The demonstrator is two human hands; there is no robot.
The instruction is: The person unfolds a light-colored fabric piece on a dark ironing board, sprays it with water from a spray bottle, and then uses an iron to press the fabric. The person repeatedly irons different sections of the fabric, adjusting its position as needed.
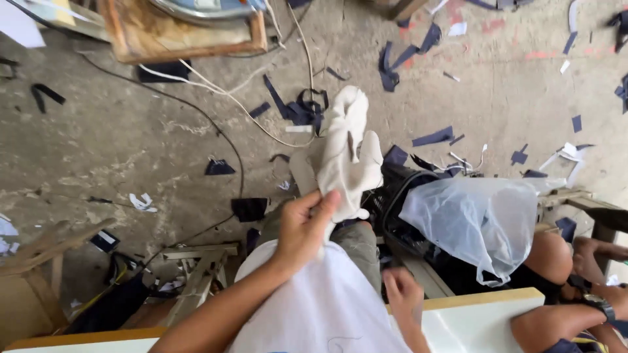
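While the person is sitting at the pale table edge point(484, 299), the left hand point(302, 229) is pinching a bunched piece of cream cloth point(347, 153) btwn thumb and fingers, closed firmly on it and lifting it up over the lap. The cloth is hanging crumpled and folded on itself above that hand, w/ nothing smoothed or laid flat yet, so the handling is looking early: one piece picked up, not opened out. Just below-right of the left hand, the right hand point(403, 297) is sitting low by the table edge, blurred; can't tell if it's open or gripping anything. A white garment point(320, 307) is covering the lap under both hands.

To the right of the held cloth, a thin clear plastic bag point(481, 222) is sagging over a dark crate-like bin point(399, 202); the bag is looking mostly empty, contents of the bin hidden. Further right, another person's arm w/ a wristwatch point(596, 304) is showing at the frame edge.

Beyond the hands, navy fabric scraps point(301, 108) and white offcuts are lying scattered over the concrete floor point(131, 137), w/ cables point(222, 91) running toward a wooden frame point(186, 33).
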